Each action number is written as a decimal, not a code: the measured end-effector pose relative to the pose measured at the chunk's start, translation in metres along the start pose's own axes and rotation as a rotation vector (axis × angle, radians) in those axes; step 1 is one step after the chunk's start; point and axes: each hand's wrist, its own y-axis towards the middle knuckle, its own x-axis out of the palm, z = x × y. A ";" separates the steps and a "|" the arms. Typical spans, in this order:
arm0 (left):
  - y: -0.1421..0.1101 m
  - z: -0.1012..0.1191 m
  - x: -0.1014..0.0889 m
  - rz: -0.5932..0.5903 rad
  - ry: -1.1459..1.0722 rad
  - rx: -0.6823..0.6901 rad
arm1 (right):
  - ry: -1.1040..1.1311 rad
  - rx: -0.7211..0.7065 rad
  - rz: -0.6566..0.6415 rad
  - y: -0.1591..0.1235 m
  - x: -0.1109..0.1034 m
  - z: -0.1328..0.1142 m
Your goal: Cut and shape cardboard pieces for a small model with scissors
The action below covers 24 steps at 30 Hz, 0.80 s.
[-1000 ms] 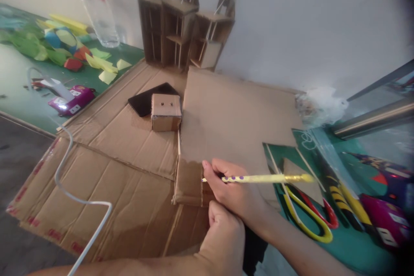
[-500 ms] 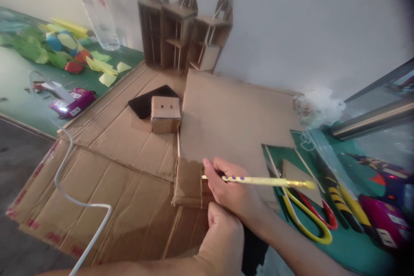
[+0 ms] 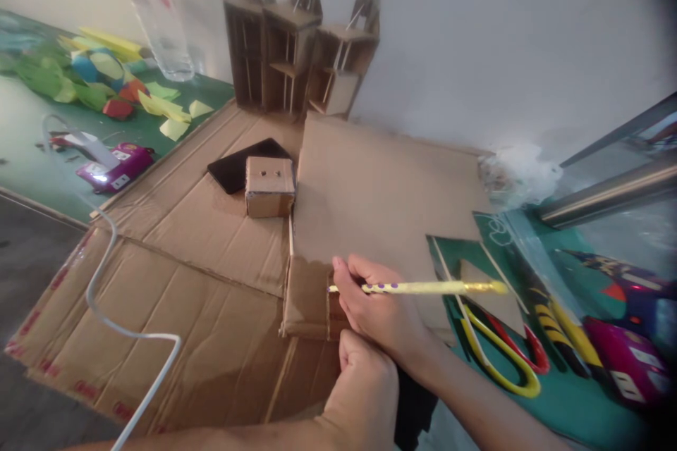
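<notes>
My right hand is closed round a pale yellow pencil with purple spots, its tip touching the brown cardboard sheet by a thin upright line near the front edge. Below and partly behind it, my left hand looks curled, its bent thumb at the sheet's front edge. The other fingers are hidden, so what they hold does not show. A small cardboard box with two holes on top stands left of the sheet, beside a black phone.
A cardboard model stands at the back near a clear bottle. Scissors, a cutter and a purple device lie right. Colored paper scraps, another purple device and a white cable lie left.
The pencil's rear end has shifted slightly left and up, while its tip stays near the same line. Both hands keep nearly the same place.
</notes>
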 end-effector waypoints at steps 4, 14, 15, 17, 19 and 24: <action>0.000 0.002 0.002 -0.008 0.036 -0.016 | 0.004 0.029 0.035 0.002 0.000 -0.001; 0.007 0.004 0.001 -0.009 0.204 0.024 | -0.022 0.029 0.045 0.004 0.001 -0.001; 0.008 0.004 0.001 -0.009 0.206 0.023 | -0.027 0.031 0.050 0.004 0.001 -0.001; 0.008 0.004 0.001 -0.013 0.208 0.023 | -0.031 0.039 0.076 0.004 0.000 -0.002; 0.008 0.004 0.000 -0.016 0.210 0.024 | -0.024 0.033 0.094 0.004 0.000 -0.002; 0.007 0.003 -0.001 -0.007 0.226 0.025 | -0.017 0.040 0.065 0.006 0.000 -0.002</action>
